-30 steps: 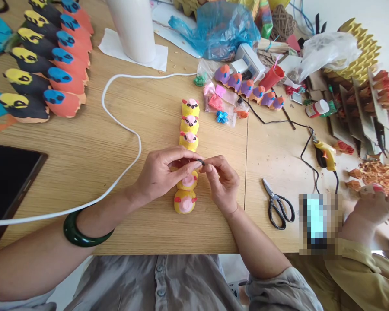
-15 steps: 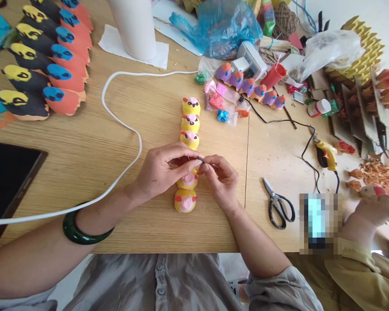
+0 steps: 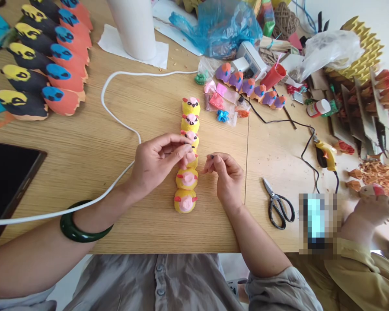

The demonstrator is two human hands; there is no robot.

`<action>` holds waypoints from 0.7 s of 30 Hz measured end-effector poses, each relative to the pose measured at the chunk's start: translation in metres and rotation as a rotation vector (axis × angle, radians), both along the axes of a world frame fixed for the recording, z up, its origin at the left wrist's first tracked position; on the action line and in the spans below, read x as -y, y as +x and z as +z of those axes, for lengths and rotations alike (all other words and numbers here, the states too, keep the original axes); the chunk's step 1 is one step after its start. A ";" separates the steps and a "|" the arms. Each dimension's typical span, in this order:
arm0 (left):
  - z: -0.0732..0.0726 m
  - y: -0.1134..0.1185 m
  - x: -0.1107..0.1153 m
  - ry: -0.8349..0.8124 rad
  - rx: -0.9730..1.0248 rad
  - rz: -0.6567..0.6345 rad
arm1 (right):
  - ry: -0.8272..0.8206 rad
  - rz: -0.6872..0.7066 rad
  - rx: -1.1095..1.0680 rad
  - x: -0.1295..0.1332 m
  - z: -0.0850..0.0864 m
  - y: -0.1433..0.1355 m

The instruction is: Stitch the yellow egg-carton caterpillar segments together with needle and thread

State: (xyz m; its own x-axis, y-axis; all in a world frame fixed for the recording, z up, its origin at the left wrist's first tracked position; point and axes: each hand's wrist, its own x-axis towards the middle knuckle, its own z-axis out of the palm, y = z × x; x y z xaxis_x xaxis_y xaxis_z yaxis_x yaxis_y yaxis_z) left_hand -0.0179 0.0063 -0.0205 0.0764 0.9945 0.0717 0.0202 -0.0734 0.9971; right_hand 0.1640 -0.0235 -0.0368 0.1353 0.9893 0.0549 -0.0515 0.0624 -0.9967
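A row of yellow cup shapes [image 3: 186,206] with pink faces and red ears runs up the middle of the table. The far ones carry black marks; the two nearest have plain pink faces. My left hand [image 3: 162,160] is over the row's middle, thumb and fingertips pinched on a bit of dark material that is barely visible. Just right of the row, my right hand [image 3: 226,172] is closed, with a small dark piece [image 3: 212,157] between thumb and finger. The two hands are apart.
Black-handled scissors [image 3: 278,209] lie to the right, near a pixelated phone and another person's hand [image 3: 376,209]. Small bags of coloured clay [image 3: 216,100] and a purple row [image 3: 247,86] are behind. A white cable [image 3: 108,108] curves at left, beside a dark tablet [image 3: 11,181].
My hands have separated: the left moved slightly left, the right moved slightly right. The dark material held between both is now parted, with a small piece in the right fingers.
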 end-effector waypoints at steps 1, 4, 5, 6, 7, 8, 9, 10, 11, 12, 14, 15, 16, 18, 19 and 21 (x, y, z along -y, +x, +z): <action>0.001 0.000 -0.001 -0.021 0.026 0.009 | -0.014 -0.007 -0.010 -0.001 -0.001 0.000; 0.003 0.001 -0.002 -0.095 0.085 -0.007 | -0.049 0.006 -0.037 -0.004 -0.002 0.002; 0.003 0.001 -0.002 -0.117 0.099 -0.022 | -0.053 0.014 -0.049 -0.004 -0.003 0.002; 0.003 0.001 -0.001 -0.133 0.111 -0.036 | -0.054 0.015 -0.060 -0.004 -0.003 0.002; 0.003 0.001 -0.001 -0.139 0.121 -0.047 | -0.055 0.011 -0.067 -0.004 -0.003 0.002; 0.002 0.001 -0.001 -0.137 0.126 -0.052 | -0.056 0.001 -0.064 -0.003 -0.002 0.002; 0.002 0.001 0.000 -0.128 0.128 -0.054 | -0.059 -0.012 -0.052 -0.003 -0.001 0.002; 0.001 0.001 -0.001 -0.118 0.125 -0.052 | -0.062 -0.022 -0.031 -0.003 0.000 0.002; 0.001 0.000 -0.001 -0.104 0.122 -0.047 | -0.065 -0.026 -0.007 -0.002 0.001 0.002; 0.000 0.000 -0.002 -0.094 0.116 -0.044 | -0.066 -0.024 0.016 -0.002 0.002 0.002; 0.000 0.000 -0.003 -0.081 0.106 -0.041 | -0.066 -0.007 0.043 -0.002 0.003 0.002; -0.001 0.000 -0.003 -0.079 0.106 -0.040 | -0.062 0.000 0.044 -0.002 0.003 0.003; -0.001 0.000 -0.004 -0.081 0.110 -0.038 | -0.056 0.001 0.039 -0.002 0.002 0.003; -0.002 -0.001 -0.004 -0.092 0.133 -0.032 | -0.049 -0.008 0.023 -0.003 0.001 0.003; -0.003 -0.001 -0.005 -0.099 0.151 -0.030 | -0.050 -0.011 0.014 -0.003 0.000 0.003; -0.004 -0.001 -0.005 -0.114 0.187 -0.041 | -0.064 0.001 -0.009 -0.004 -0.001 0.003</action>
